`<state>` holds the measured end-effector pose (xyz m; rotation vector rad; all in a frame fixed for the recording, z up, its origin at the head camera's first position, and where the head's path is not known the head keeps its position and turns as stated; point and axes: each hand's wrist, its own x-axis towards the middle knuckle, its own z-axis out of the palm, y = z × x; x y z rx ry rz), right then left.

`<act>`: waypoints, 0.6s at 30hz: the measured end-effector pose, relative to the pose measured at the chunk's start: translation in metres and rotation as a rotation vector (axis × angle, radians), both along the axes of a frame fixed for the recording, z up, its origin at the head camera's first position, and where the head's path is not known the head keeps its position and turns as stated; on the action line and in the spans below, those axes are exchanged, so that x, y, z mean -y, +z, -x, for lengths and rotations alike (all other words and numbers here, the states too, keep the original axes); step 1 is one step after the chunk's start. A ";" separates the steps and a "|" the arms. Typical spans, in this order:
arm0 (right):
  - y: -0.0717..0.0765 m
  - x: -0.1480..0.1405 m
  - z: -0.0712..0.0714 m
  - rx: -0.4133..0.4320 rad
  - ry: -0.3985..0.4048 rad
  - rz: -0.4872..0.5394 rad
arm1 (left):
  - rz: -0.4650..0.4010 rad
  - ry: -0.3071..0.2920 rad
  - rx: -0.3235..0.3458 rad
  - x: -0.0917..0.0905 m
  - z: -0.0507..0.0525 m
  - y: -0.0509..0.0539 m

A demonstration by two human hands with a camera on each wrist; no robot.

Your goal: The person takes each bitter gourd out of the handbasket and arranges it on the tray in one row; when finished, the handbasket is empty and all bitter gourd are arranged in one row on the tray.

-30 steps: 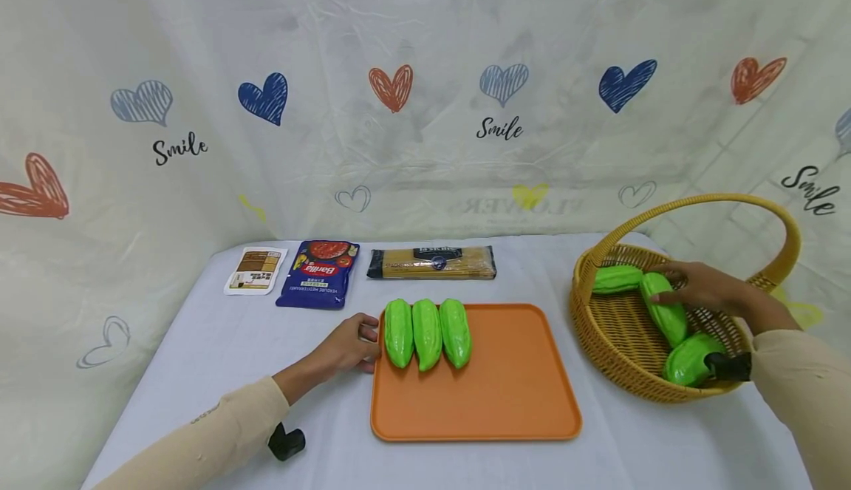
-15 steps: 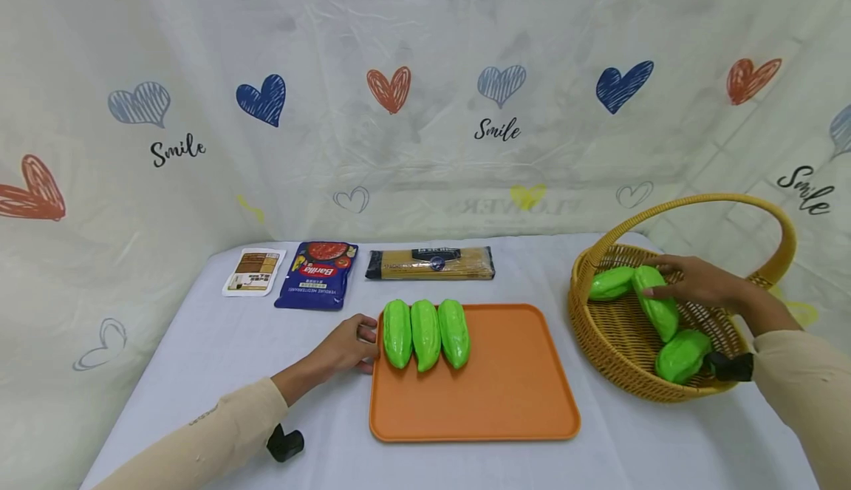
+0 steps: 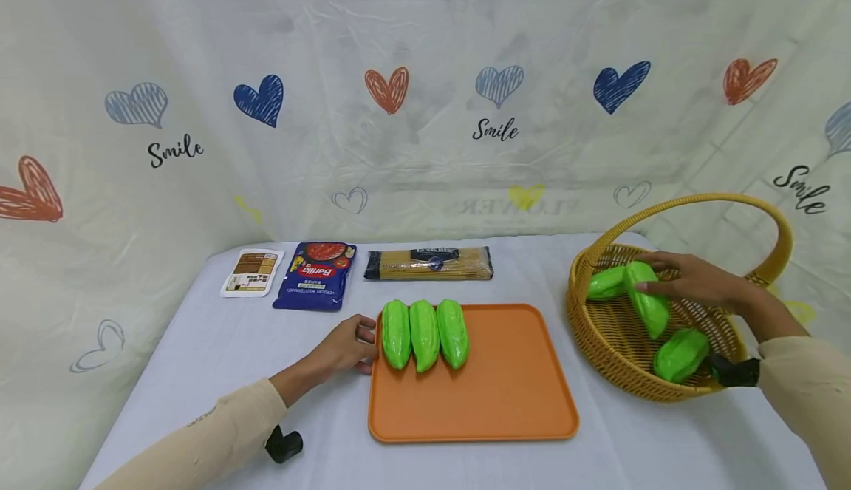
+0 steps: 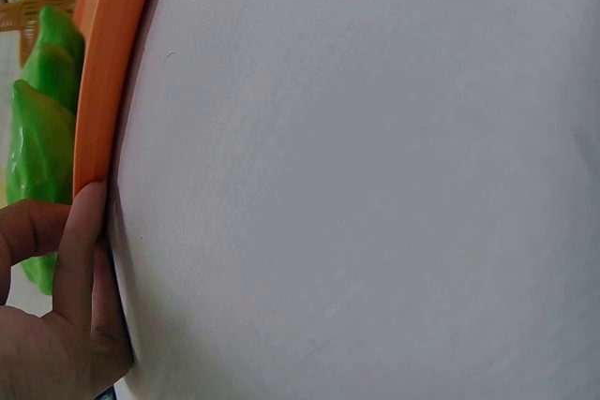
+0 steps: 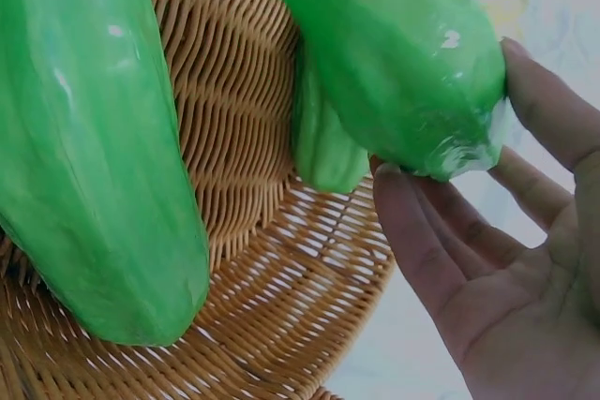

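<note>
Three green vegetables lie side by side at the left of the orange tray [image 3: 505, 401]; the middle one [image 3: 424, 335] has a bent tip. My left hand [image 3: 342, 346] holds the tray's left edge, and in the left wrist view its fingers [image 4: 80, 241] bend over the rim [image 4: 103, 91]. Over the wicker basket [image 3: 598, 357], my right hand [image 3: 698, 280] pinches a green vegetable [image 3: 646, 301] by one end, also visible in the right wrist view [image 5: 403, 63]. Two others, one at the back [image 3: 605, 284] and one at the front [image 3: 681, 355], lie in the basket.
Behind the tray lies a spaghetti pack [image 3: 428, 263]. A blue sauce pouch [image 3: 315, 276] and a small white-and-brown packet [image 3: 253, 273] lie at the back left. The basket's tall handle [image 3: 705, 198] arches over it. A patterned curtain hangs behind the table.
My right hand has moved slightly left with the gripped vegetable, which has shifted left and up. The vegetable at the back of the basket has shifted too. My left hand keeps its place on the tray.
</note>
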<state>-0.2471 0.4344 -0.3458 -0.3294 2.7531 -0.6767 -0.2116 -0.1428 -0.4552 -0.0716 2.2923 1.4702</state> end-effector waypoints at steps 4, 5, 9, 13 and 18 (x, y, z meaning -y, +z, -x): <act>0.001 0.004 -0.003 0.003 0.012 0.011 | -0.010 0.006 -0.005 0.000 0.000 -0.001; 0.001 0.006 -0.003 0.005 0.014 0.013 | -0.011 0.005 -0.008 0.000 0.000 -0.002; 0.002 0.010 -0.007 0.016 0.028 0.027 | -0.015 0.004 -0.010 0.001 0.001 -0.004; 0.004 0.014 -0.011 0.031 0.048 0.044 | -0.015 0.004 -0.006 0.000 0.001 -0.005; 0.006 0.018 -0.017 0.051 0.070 0.081 | -0.006 0.002 0.001 0.000 0.001 -0.003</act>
